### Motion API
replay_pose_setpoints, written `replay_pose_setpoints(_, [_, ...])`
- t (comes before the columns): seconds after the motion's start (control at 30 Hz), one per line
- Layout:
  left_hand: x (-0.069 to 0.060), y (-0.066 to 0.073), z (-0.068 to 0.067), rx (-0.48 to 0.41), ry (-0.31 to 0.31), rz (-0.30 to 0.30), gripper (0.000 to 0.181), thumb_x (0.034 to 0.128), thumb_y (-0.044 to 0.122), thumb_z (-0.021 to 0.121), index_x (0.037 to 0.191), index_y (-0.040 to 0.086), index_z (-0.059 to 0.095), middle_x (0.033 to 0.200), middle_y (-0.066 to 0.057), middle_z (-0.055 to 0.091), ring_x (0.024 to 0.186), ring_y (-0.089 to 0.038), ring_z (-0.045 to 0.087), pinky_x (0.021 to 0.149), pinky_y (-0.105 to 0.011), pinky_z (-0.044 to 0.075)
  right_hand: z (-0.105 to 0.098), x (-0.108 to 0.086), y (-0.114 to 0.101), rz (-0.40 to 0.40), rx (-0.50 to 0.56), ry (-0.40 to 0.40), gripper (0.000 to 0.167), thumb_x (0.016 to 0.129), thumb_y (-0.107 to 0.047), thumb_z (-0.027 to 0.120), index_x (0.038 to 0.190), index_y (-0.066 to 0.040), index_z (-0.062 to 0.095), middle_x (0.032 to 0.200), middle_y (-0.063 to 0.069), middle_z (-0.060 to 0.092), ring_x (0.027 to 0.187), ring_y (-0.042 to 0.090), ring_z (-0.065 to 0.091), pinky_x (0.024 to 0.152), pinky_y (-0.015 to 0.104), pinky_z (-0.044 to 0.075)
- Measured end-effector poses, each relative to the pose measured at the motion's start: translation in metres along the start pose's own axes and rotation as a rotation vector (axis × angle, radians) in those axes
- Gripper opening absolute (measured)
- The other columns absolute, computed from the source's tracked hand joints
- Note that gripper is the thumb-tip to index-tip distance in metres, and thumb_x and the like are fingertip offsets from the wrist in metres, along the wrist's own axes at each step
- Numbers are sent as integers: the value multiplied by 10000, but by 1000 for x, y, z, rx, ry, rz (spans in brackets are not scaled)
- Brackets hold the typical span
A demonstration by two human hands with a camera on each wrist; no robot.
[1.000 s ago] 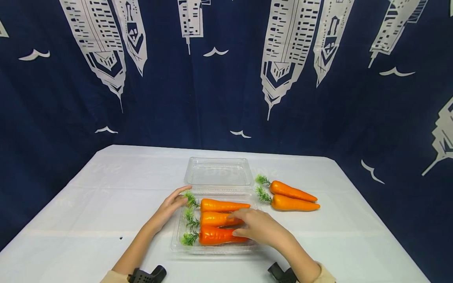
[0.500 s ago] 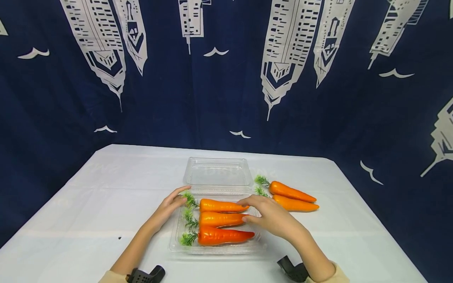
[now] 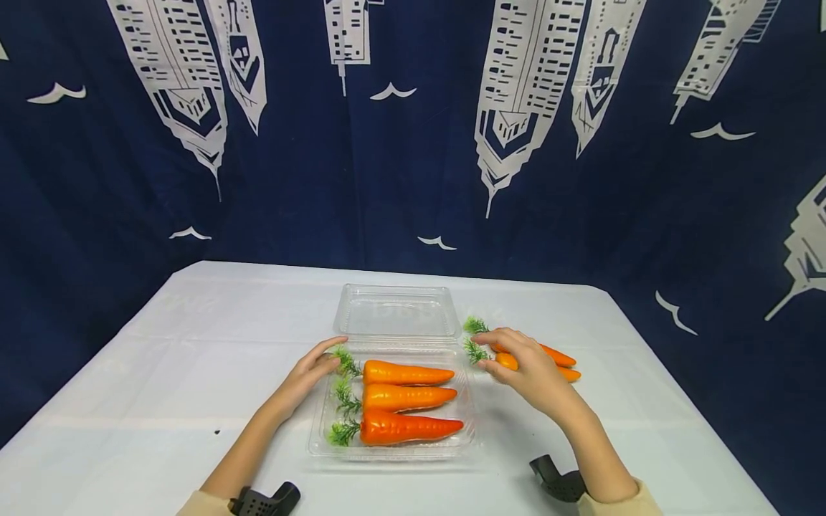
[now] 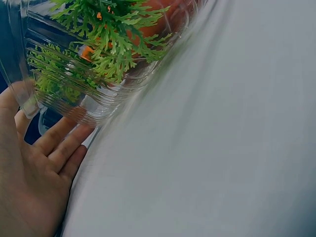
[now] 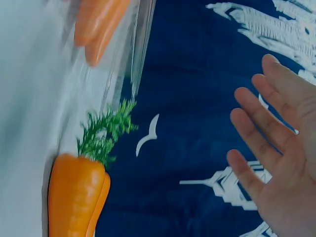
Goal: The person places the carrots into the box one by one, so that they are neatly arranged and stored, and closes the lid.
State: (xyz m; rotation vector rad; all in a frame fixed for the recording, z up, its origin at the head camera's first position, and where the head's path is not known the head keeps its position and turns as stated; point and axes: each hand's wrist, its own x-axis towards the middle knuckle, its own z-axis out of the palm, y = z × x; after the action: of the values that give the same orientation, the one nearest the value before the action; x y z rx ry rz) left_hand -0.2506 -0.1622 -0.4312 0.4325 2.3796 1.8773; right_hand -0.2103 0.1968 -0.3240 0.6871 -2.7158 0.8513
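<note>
Behind the white table (image 3: 193,358) of carrots (image 3: 409,396) hangs printed navy fabric (image 3: 387,165).

Container (image 3: 393,454): is showing clear
Lid (image 3: 396,312), 12 o'clock: is showing clear too
Front carrot (image 3: 411,428), 6 o'clock: is gleaming red-orange
Middle carrot (image 3: 409,398) and back carrot (image 3: 408,373): are gleaming lighter orange
Carrot pair (image 3: 558,355), 2 o'clock from the container: is showing orange
Carrot tops (image 3: 343,433): are showing green, paler at the tips
Surface (image 3: 193,358): is showing white, a dark speck (image 3: 216,431) lying at 9 o'clock
Curtain (image 3: 387,165): is showing navy, printed with white upside-down towers and white gull shapes
Sleeves (image 3: 619,502): are showing pale beige
</note>
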Motion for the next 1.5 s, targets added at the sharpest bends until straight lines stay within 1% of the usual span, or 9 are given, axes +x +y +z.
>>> replay_pose_setpoints(0.2, [-1, 1, 0, 5, 8, -9, 423, 938, 310, 466, 1351, 248, 401, 1049, -122, 611, 1016, -184, 542, 966, -419, 357, -7, 3, 16, -5, 2, 55, 320, 822, -197, 665, 1134, -172, 605, 1113, -38, 613, 1085, 195, 552, 905, 434, 451])
replay_pose_setpoints(0.47, [0, -1, 0, 10, 6, -7, 422, 938, 316, 464, 1350, 251, 401, 1049, -129, 609, 1023, -201, 536, 982, -481, 344, -15, 1, 43, 117, 7, 49, 399, 842, -327, 622, 1185, -131, 566, 1209, 71, 564, 1174, 320, 463, 955, 569, 347])
replay_pose_setpoints(0.57, [-1, 0, 0, 6, 5, -4, 422, 938, 316, 463, 1350, 251, 401, 1066, -130, 607, 1024, -201, 538, 986, -493, 340, -17, 0, 53, 154, -16, 40, 404, 853, -342, 609, 1201, -144, 554, 1234, 79, 546, 1181, 331, 455, 952, 572, 347])
replay_pose_setpoints(0.73, [-1, 1, 0, 0, 2, -2, 426, 938, 305, 466, 1354, 250, 396, 1100, -129, 602, 1025, -179, 539, 988, -493, 340, -18, -2, 70, 179, -68, 34, 380, 844, -296, 633, 1175, -122, 563, 1199, 118, 555, 1108, 323, 491, 917, 556, 380])
replay_pose_setpoints(0.87, [-2, 2, 0, -6, 0, -5, 429, 938, 300, 466, 1357, 245, 394, 1111, -133, 599, 1016, -157, 544, 986, -477, 344, -19, -3, 82, 219, -92, 1, 388, 839, -270, 643, 1178, -103, 560, 1197, 145, 554, 1090, 337, 496, 898, 559, 389])
replay_pose_setpoints(1.1, [-2, 1, 0, 8, 7, 5, 441, 936, 330, 460, 1363, 252, 385, 1056, -82, 619, 988, -121, 555, 971, -474, 353, -18, -7, 95, 300, -45, -85, 436, 846, -333, 623, 1194, -83, 544, 1241, 180, 524, 1139, 390, 464, 917, 586, 366])
replay_pose_setpoints(1.2, [-2, 0, 1, 24, 17, 22, 437, 939, 320, 453, 1364, 242, 388, 1025, -59, 625, 971, -117, 559, 945, -454, 374, -15, -8, 102, 301, -19, -100, 418, 849, -310, 624, 1184, -70, 552, 1250, 187, 522, 1154, 395, 458, 935, 582, 357])
replay_pose_setpoints(1.37, [-2, 1, 0, -7, 9, -5, 432, 935, 322, 466, 1356, 257, 396, 1049, -98, 613, 1007, -170, 546, 982, -485, 343, -10, -11, 113, 295, -5, -120, 424, 842, -296, 634, 1175, -44, 561, 1242, 197, 529, 1159, 394, 466, 954, 565, 353])
replay_pose_setpoints(1.5, [-1, 2, 1, -8, 7, -14, 426, 935, 314, 470, 1351, 257, 401, 1047, -122, 607, 1018, -192, 536, 996, -504, 322, -7, -13, 120, 299, 11, -141, 455, 836, -306, 639, 1181, -21, 556, 1225, 204, 538, 1136, 379, 489, 954, 546, 365])
